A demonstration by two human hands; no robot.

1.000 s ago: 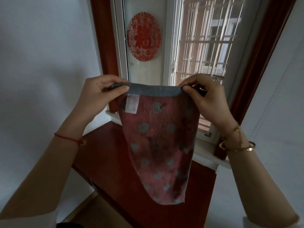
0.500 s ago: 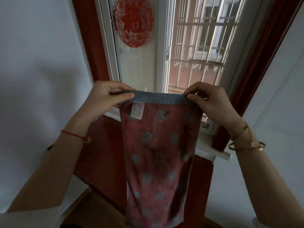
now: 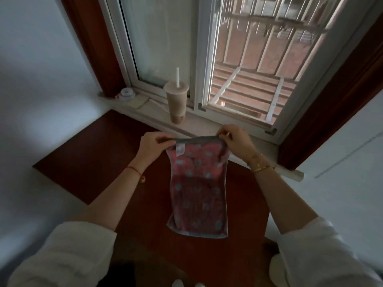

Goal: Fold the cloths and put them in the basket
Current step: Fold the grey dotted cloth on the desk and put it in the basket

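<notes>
A red cloth (image 3: 198, 191) with pale blue dots, a grey border and a small white label stretches lengthwise over the dark red table (image 3: 87, 162). My left hand (image 3: 154, 146) pinches its far left corner. My right hand (image 3: 236, 141) pinches its far right corner. Both hands hold the far grey edge taut near the window sill, while the near end of the cloth rests flat on the table. No basket is in view.
A plastic cup (image 3: 176, 102) of milky drink with a straw stands on the white window sill (image 3: 207, 126) just beyond the cloth. A small round white object (image 3: 127, 93) sits in the sill's left corner. White walls close in on both sides.
The view has tilted down from the window to the table. Both hands have lowered the cloth from hanging in the air so that it now lies along the table.
</notes>
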